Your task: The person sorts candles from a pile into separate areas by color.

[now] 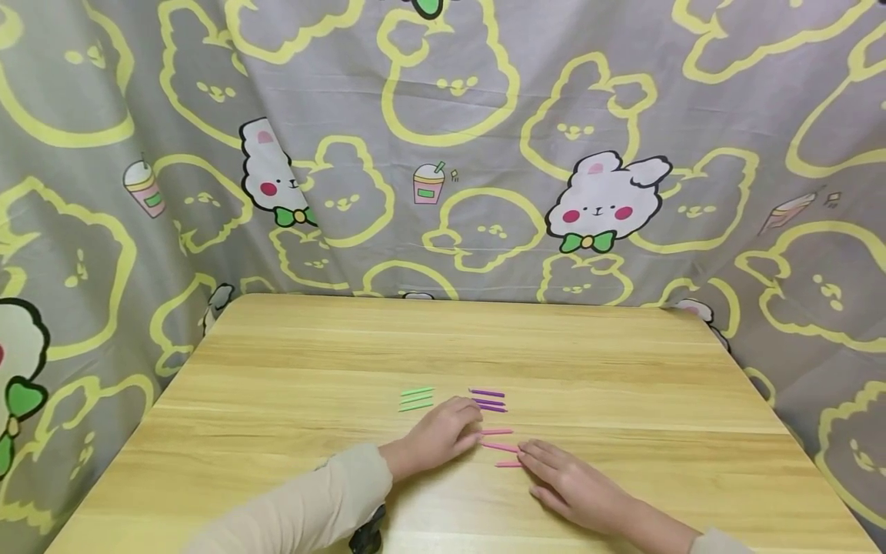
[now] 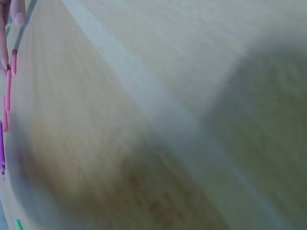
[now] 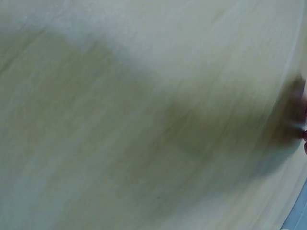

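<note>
Three thin pink sticks [image 1: 497,432], like slim candles, lie roughly parallel on the wooden table between the two hands. At their left ends is the left hand [image 1: 443,432], its fingers loosely bent beside the upper pink stick and thumb near the middle one. The right hand [image 1: 571,485] lies at their right ends, fingers fairly straight and touching the lower pink sticks. Just beyond the left fingertips are three purple sticks [image 1: 488,402], partly covered by that hand. The left wrist view also shows pink sticks [image 2: 8,91] and a purple stick [image 2: 2,143] along its left edge.
Three green sticks [image 1: 417,399] lie in a row left of the purple ones. A patterned grey curtain [image 1: 471,169] hangs behind and at both sides of the wooden table [image 1: 277,362]. A dark object [image 1: 367,531] shows under the left forearm.
</note>
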Demonstrator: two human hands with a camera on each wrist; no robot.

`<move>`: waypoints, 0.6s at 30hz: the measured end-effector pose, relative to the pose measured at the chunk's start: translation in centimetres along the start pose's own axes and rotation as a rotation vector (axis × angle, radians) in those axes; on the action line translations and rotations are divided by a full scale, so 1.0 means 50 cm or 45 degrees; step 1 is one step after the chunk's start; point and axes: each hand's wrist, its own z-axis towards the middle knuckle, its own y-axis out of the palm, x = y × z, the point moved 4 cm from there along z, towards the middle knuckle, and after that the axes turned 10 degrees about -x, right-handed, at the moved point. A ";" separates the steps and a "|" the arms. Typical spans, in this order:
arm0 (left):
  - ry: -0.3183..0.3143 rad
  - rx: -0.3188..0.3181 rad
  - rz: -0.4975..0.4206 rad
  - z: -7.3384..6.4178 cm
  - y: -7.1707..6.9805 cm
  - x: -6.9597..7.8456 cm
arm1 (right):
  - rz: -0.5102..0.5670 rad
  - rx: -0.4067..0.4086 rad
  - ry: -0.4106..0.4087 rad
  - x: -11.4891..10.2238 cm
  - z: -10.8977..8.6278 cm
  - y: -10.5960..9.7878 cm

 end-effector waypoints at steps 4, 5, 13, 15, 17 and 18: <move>-0.107 -0.052 -0.037 0.001 0.010 -0.006 | -0.024 0.021 -0.027 -0.003 -0.001 -0.001; -0.132 -0.064 -0.049 0.001 0.012 -0.007 | -0.026 0.024 -0.031 -0.003 0.000 -0.001; -0.267 -0.092 -0.191 0.002 0.020 -0.008 | -0.044 0.026 -0.031 -0.001 0.000 0.003; -0.291 -0.100 -0.213 0.002 0.022 -0.009 | -0.047 0.030 -0.039 -0.001 0.000 0.004; -0.313 -0.110 -0.228 0.003 0.026 -0.009 | -0.047 0.034 -0.050 -0.001 0.001 0.004; -0.322 -0.114 -0.235 0.004 0.027 -0.009 | -0.047 0.033 -0.055 -0.001 0.001 0.003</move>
